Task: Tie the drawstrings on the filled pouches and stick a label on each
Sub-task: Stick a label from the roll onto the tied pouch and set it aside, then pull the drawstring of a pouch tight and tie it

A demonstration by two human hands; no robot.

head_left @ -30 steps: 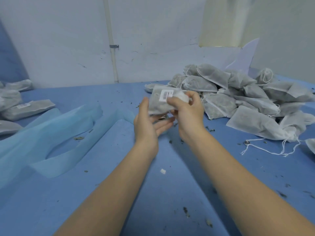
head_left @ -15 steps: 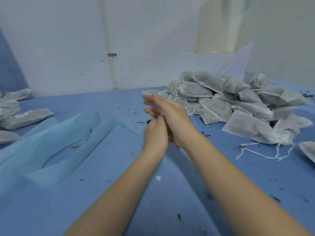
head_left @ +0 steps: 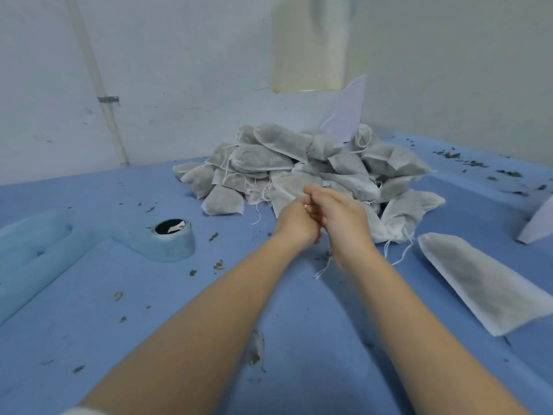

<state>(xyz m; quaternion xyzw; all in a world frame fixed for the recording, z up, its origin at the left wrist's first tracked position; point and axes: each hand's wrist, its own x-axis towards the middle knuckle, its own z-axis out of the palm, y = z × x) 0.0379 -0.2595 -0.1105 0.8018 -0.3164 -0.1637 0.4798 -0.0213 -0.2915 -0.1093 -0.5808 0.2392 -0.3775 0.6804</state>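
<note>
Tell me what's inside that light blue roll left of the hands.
The light blue roll has a dark hollow core, open at the top. A small white scrap shows inside it. Anything deeper in the core is lost in shadow, and the roll's own wall hides its near side.

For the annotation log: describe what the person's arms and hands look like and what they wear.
Both forearms are bare from near the frame's bottom up to the wrist. The left hand and right hand wear no gloves; no rings, watch or bracelets show. A sliver of white fabric, maybe a sleeve edge, shows at the left arm's lower end.
</note>
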